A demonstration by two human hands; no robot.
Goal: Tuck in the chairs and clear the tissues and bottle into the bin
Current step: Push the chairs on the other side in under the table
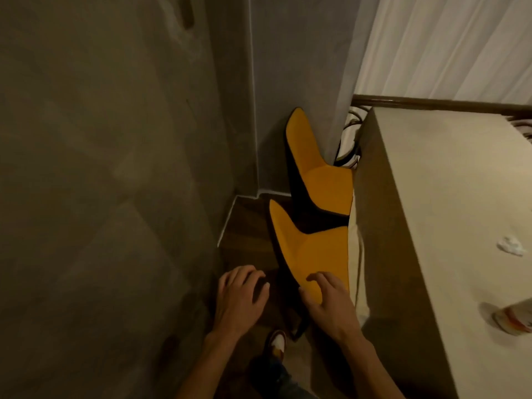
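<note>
Both hands hover at the near chair (313, 249): the right hand (328, 300) rests on its orange back, fingers (322, 279) loosely spread, holding nothing; the left hand (240, 295) hangs beside it, fingers curled slack and empty. Beyond the near chair, a second chair (319, 174) sits against the worktop (431, 197). Right of the near chair, on the worktop, lie a crumpled tissue (511, 245) and the bottle (514, 319). Pushing hard could jolt the worktop and roll the bottle off.

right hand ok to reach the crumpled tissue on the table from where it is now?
Probably yes. The right hand rests on the near yellow chair, beside the table. The tissue lies in the open on top, with nothing between.
</note>
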